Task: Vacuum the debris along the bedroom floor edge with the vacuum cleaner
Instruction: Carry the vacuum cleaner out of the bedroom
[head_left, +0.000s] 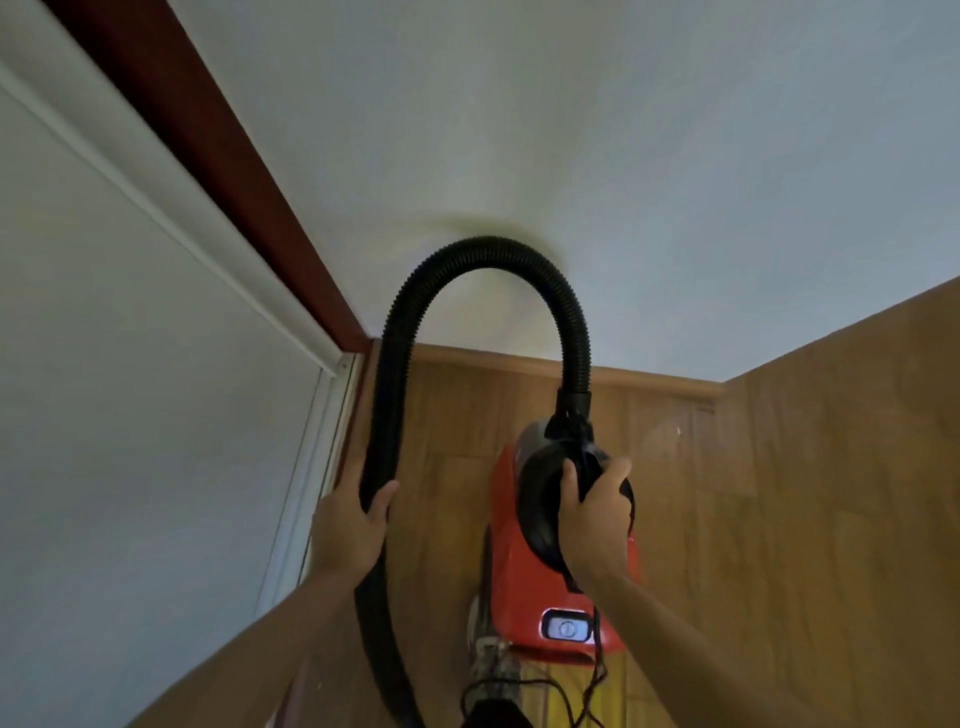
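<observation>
Nothing looks vacuumed yet: the right hand (592, 514) is closed on the handle of the red vacuum cleaner (540, 571) held above the wooden floor (805, 493), the left hand (358, 519) wrapped around its black hose (483, 254) by the wall.
</observation>
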